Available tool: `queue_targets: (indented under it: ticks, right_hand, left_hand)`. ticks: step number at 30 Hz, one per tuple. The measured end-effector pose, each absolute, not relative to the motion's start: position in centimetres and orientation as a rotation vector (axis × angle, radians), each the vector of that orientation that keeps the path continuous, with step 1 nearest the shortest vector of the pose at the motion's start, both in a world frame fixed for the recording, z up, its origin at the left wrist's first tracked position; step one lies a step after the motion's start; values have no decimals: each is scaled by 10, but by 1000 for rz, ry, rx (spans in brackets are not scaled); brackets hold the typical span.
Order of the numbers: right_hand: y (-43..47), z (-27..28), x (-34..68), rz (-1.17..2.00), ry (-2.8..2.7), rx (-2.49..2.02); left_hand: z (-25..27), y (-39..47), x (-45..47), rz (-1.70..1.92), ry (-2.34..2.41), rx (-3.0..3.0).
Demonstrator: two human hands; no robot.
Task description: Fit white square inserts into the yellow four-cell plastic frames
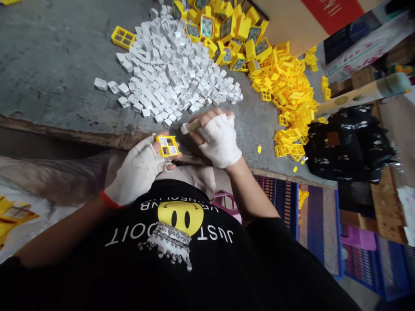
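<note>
My left hand (138,166), in a white fingerless glove, grips a yellow four-pane frame (168,146) near the table's front edge. White pieces fill some of its openings; at least one looks unfilled. Just to the right, my right hand (216,136), gloved the same way, pinches a small white plastic piece (185,128) between thumb and fingers, apart from the frame. Beyond both hands spreads a heap of small white plastic pieces (175,65). One more yellow frame (123,37) lies at the heap's left edge.
Yellow box-shaped parts (227,26) are piled at the back, and a heap of yellow frames (283,86) lies to the right. A cardboard box (288,21) stands behind them. A black patterned bag (350,142) sits at the right; blue crates (319,224) are below the table.
</note>
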State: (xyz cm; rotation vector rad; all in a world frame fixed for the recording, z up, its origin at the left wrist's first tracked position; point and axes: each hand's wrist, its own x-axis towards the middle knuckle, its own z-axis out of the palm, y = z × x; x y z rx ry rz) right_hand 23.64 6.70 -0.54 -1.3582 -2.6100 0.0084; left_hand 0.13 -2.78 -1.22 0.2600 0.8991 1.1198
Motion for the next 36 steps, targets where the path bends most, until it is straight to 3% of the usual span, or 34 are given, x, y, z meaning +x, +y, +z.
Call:
queue_targets:
  ticks: [6, 10, 14, 19, 21, 26, 30, 32, 36]
  right_hand:
    - [16, 1, 228, 121, -2697, -1270]
    - [50, 0, 232, 258, -2637, -1328]
    - [109, -7, 218, 142, -2566, -1590]
    - [125, -8, 205, 158, -2599, -1583]
    - [108, 2, 212, 317, -2504, -1505]
    - [66, 24, 230, 1172, -2171, -1224]
    - [61, 20, 225, 1647, -1976, -1160]
    - [59, 19, 219, 1686, -1985, -1223]
    - [60, 22, 218, 1354, -2212, -1364]
  left_hand:
    - [-17, -28, 9, 1067, 877, 297]
    - [-12, -32, 4, 1080, 870, 292]
    - [-7, -32, -2, 1135, 914, 298]
    - [-10, -31, -9, 1148, 1017, 382]
    - [-15, -31, -7, 1174, 1056, 430]
    - [-33, -27, -1, 1303, 1097, 629]
    - [-43, -25, -6, 1204, 1122, 886]
    - [-42, -24, -8, 1132, 1135, 888]
    - [-28, -20, -1, 1082, 1077, 539]
